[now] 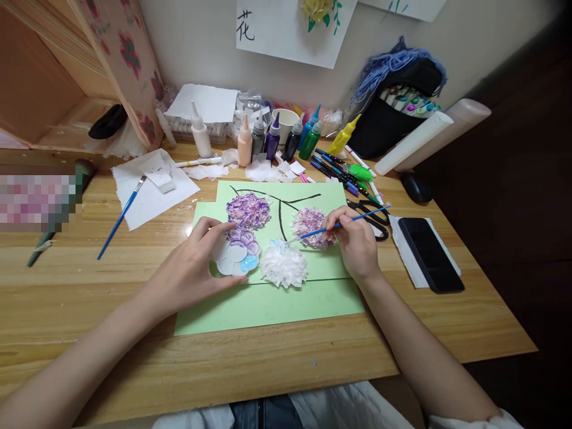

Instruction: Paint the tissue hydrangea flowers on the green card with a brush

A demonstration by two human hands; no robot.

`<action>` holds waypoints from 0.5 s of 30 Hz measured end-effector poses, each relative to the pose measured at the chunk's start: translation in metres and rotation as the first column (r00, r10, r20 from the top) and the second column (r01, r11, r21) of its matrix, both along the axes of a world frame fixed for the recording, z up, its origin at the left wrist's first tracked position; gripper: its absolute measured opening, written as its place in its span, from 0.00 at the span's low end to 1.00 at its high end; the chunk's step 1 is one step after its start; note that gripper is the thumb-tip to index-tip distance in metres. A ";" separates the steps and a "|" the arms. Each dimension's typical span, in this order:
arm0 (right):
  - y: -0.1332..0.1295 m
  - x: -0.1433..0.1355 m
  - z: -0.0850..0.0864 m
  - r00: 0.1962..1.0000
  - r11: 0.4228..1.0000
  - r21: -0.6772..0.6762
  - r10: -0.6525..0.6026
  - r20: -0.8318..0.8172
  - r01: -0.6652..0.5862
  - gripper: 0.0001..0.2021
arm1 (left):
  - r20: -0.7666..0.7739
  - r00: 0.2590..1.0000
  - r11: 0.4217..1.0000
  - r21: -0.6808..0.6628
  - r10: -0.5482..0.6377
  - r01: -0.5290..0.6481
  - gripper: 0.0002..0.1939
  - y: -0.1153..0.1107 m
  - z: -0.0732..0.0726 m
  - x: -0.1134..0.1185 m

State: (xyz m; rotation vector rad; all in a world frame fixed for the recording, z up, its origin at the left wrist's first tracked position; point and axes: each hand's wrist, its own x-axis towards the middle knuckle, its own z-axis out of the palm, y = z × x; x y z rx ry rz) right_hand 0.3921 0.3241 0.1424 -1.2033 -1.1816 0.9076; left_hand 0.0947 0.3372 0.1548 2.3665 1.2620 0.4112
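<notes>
at the bench [322,357], left hand [194,256] pinches palette [234,252], likely light and stiff, best held by rim; right hand [356,243] grips brush [326,229], tip contact with white flower [283,268] unclear.

The right hand [355,247] covers an edge of the pinkish flower [307,221]; the tip of its blue brush [320,230] is too small to read. Left of the left hand [190,262], a patch [33,204] is pixelated; above both, a wall sheet [277,30] is cut off.

A slim blue paintbrush [316,232] is held by the right hand [356,243]; a scalloped white palette [230,254] is gripped by the left hand [191,257].
</notes>
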 end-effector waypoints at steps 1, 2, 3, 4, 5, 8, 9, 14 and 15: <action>0.000 0.001 0.000 1.000 1.000 0.002 0.000 -0.003 0.000 0.12 | -0.001 1.000 1.000 -0.002 0.000 0.000 0.40 0.000 0.000 0.000; 0.000 0.001 0.000 1.000 1.000 0.009 -0.007 -0.007 0.007 0.12 | -0.002 1.000 1.000 -0.005 0.002 -0.002 0.40 0.000 0.000 0.000; -0.001 0.001 0.001 1.000 1.000 0.019 -0.019 -0.014 0.020 0.12 | -0.004 1.000 1.000 -0.008 0.003 -0.003 0.40 0.000 0.001 0.001; -0.001 0.002 0.001 0.999 0.999 0.031 -0.032 -0.022 0.032 0.12 | -0.005 1.000 1.000 -0.010 0.004 -0.004 0.40 0.000 0.001 0.001; -0.001 0.002 0.001 0.999 0.998 0.040 -0.039 -0.029 0.040 0.12 | -0.007 1.000 1.000 -0.012 0.005 -0.006 0.40 0.000 0.001 0.001; -0.002 0.002 0.002 1.000 0.999 0.037 -0.013 -0.016 0.014 0.12 | -0.006 1.000 1.000 -0.008 0.004 -0.004 0.40 0.000 0.001 0.000; -0.002 0.002 0.002 1.000 0.999 0.032 -0.002 -0.006 0.002 0.12 | -0.003 1.000 1.000 -0.004 0.002 -0.002 0.40 0.000 0.001 0.000; -0.003 0.002 0.005 0.999 0.997 0.061 -0.046 -0.022 0.048 0.12 | 0.009 1.000 1.000 0.002 -0.006 0.006 0.40 0.000 -0.001 0.000; -0.004 0.002 0.005 0.999 0.997 0.067 -0.043 -0.027 0.044 0.11 | 0.009 1.000 1.000 -0.004 -0.005 0.005 0.40 0.001 -0.001 0.000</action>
